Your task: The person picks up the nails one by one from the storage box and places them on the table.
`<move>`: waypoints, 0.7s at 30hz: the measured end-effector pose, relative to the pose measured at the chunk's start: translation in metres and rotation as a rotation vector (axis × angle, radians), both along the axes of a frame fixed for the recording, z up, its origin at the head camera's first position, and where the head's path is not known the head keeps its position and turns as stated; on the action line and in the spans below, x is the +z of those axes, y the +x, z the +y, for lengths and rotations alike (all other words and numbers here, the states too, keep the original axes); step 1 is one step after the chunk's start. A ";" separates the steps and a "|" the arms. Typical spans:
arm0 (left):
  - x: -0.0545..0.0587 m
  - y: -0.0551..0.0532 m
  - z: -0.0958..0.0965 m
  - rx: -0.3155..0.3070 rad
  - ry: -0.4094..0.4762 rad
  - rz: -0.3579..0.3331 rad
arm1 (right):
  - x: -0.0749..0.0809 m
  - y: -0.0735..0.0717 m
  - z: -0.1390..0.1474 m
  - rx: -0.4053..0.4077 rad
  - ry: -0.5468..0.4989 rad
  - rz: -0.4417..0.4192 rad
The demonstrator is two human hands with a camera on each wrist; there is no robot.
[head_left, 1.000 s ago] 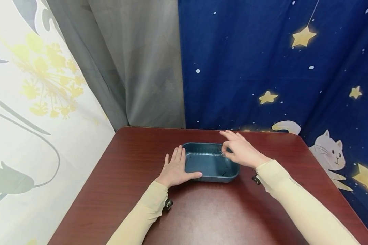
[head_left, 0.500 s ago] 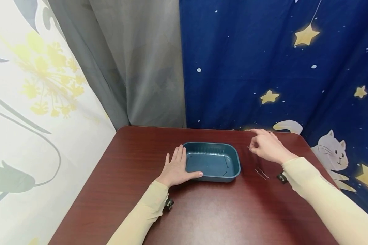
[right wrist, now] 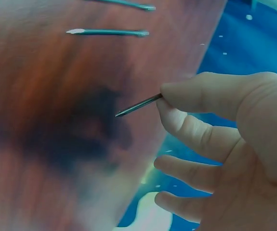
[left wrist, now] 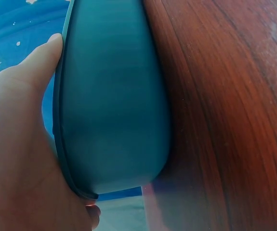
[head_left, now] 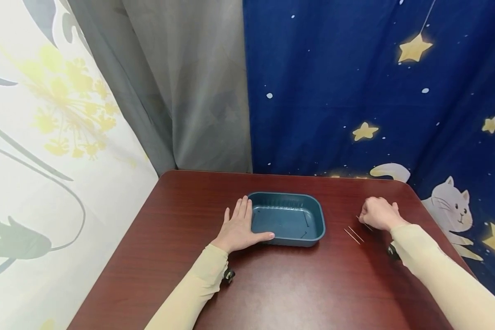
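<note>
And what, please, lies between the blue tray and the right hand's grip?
In the head view, two thin metal pins lie there side by side on the table; a third pin, in the right hand's grip, juts toward the blue tray.

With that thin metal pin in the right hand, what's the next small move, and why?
Probably lay the pinched pin on the table and let go: the right hand holds it close beside two similar pins, which lie roughly parallel there.
</note>
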State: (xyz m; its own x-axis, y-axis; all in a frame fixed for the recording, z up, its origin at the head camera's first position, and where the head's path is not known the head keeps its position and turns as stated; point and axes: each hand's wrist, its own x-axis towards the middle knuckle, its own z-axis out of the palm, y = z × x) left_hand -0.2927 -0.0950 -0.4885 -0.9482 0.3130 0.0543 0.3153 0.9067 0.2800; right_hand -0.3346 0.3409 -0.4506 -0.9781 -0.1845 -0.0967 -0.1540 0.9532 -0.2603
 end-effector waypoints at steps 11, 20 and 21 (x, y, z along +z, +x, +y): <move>-0.001 -0.002 0.000 -0.002 0.002 0.011 | -0.020 0.008 0.001 -0.036 -0.020 -0.004; -0.001 0.000 0.000 0.001 -0.019 0.003 | -0.032 0.009 -0.001 -0.045 -0.025 0.037; -0.001 0.000 0.000 0.001 -0.019 0.003 | -0.032 0.009 -0.001 -0.046 -0.025 0.040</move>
State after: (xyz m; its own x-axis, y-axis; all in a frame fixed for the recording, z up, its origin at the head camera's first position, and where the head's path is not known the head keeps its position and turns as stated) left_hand -0.2928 -0.0950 -0.4900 -0.9484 0.3129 0.0512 0.3151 0.9122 0.2621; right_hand -0.3255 0.3403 -0.4829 -0.9885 -0.1414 -0.0528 -0.1214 0.9526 -0.2788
